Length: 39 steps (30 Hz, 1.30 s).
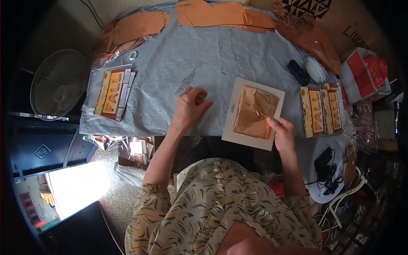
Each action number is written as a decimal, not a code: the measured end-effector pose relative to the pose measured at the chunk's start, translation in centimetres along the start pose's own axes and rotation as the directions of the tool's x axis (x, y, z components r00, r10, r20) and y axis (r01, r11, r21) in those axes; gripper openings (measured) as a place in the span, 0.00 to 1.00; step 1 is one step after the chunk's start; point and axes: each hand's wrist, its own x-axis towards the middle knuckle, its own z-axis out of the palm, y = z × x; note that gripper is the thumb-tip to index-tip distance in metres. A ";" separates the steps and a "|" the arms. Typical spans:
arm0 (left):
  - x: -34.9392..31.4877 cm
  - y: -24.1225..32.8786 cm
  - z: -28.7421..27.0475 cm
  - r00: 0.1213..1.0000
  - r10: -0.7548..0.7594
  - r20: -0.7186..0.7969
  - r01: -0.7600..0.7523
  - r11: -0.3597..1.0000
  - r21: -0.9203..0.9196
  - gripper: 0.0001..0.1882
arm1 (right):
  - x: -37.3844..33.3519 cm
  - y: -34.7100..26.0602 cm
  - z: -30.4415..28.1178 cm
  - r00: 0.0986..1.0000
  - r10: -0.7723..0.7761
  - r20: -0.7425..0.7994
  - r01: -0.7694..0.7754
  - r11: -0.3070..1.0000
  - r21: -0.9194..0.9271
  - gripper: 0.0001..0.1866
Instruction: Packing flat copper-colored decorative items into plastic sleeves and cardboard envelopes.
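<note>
My right hand (283, 132) grips the right edge of a pale backing card (229, 121), its thumb in front. On the card lies a folded copper-brown foil piece (250, 111) that looks covered by clear film. A narrow bright-orange strip (267, 129) shows beside my thumb. The card is tilted above the near part of the grey-covered table (157, 85). Left of it, my left hand (191, 107) hovers over or rests on the cover; I cannot tell which. Its fingers are curled and the thumb stands apart, with nothing visible between them.
Printed autumn-coloured cards (114, 93) lie at the table's left, and more printed packs (321, 111) at its right. Orange foil sheets (221, 15) line the far edge. A black object (298, 72) lies near white strands (316, 70). A fan (57, 85) stands left.
</note>
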 end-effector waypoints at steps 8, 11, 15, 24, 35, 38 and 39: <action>0.9 -0.9 -0.8 0.994 -0.072 0.084 0.070 0.997 0.024 0.15 | 0.4 0.3 1.7 0.987 0.126 0.096 -0.124 0.992 -0.020 0.15; 1.4 -1.5 -1.3 0.986 -0.082 0.145 0.081 0.997 0.014 0.15 | 0.5 0.5 1.9 0.982 0.156 0.110 -0.151 0.987 -0.049 0.16; 1.6 -1.4 -1.8 0.974 -0.084 0.208 0.081 0.996 0.025 0.14 | 0.4 0.6 1.8 0.983 0.151 0.106 -0.142 0.986 -0.084 0.15; 0.9 0.0 -1.2 0.984 0.121 0.134 -0.138 0.982 0.128 0.06 | 1.6 0.3 1.7 0.975 0.180 0.131 -0.174 0.983 -0.055 0.16; -0.4 2.6 0.8 0.995 -0.027 0.094 0.013 0.990 0.142 0.07 | 3.0 -0.2 2.3 0.985 0.129 0.117 -0.124 0.991 -0.048 0.14; -0.4 2.4 1.0 0.992 -0.077 0.105 0.057 0.982 0.178 0.08 | 2.6 0.4 2.4 0.992 0.073 0.099 -0.066 0.995 -0.076 0.13; -0.5 2.1 1.0 0.990 -0.083 0.113 0.060 0.980 0.191 0.09 | 2.4 0.6 2.8 0.996 0.041 0.086 -0.033 0.995 -0.092 0.12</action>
